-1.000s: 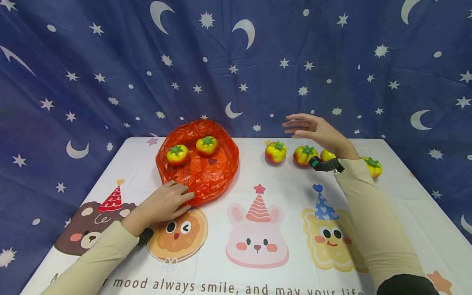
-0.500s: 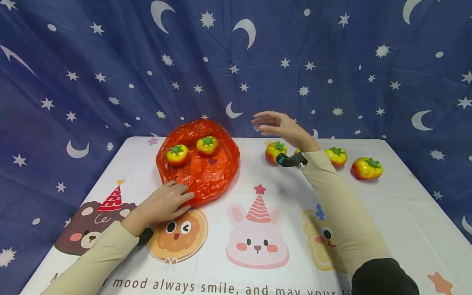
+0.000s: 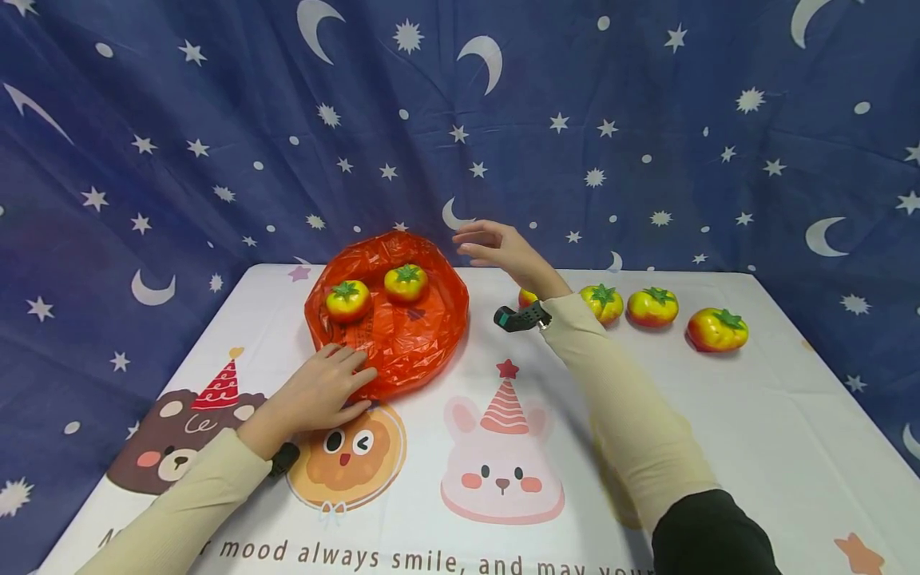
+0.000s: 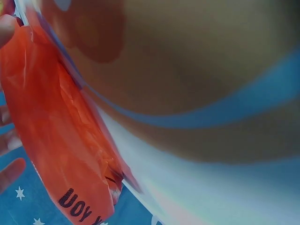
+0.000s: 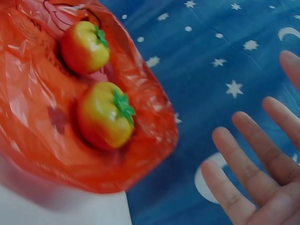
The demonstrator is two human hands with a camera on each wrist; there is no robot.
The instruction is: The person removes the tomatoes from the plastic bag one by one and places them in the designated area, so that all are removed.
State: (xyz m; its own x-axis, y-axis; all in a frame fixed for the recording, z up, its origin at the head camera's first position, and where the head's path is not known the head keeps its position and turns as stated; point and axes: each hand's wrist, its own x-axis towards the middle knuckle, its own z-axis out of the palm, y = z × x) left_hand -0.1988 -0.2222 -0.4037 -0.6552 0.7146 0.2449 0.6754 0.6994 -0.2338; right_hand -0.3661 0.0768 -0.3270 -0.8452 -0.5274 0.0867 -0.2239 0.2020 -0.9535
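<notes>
A red plastic bag (image 3: 424, 335) lies spread on the table with its mouth up. Two red-and-yellow, tomato-like fruits with green leafy tops sit inside, a left one (image 3: 348, 301) and a right one (image 3: 406, 283). My left hand (image 3: 316, 391) holds the bag's near rim, fingers over the edge and thumb outside; the left wrist view shows bag film (image 4: 51, 117) between thumb and fingers. Raised beyond the bag's right side, my right hand (image 3: 506, 251) is empty, its fingers (image 5: 239, 173) loosely spread in the right wrist view.
Several more such fruits stand in a row at the back right, among them a middle one (image 3: 652, 307) and the rightmost one (image 3: 717, 330); the leftmost is partly behind my right wrist. A blue starry curtain (image 3: 402, 144) hangs behind the white printed tablecloth (image 3: 791, 447).
My right hand has swept left, from above the row of fruits to near the bag's right rim, uncovering fruits on the right. The left hand and bag have stayed in place.
</notes>
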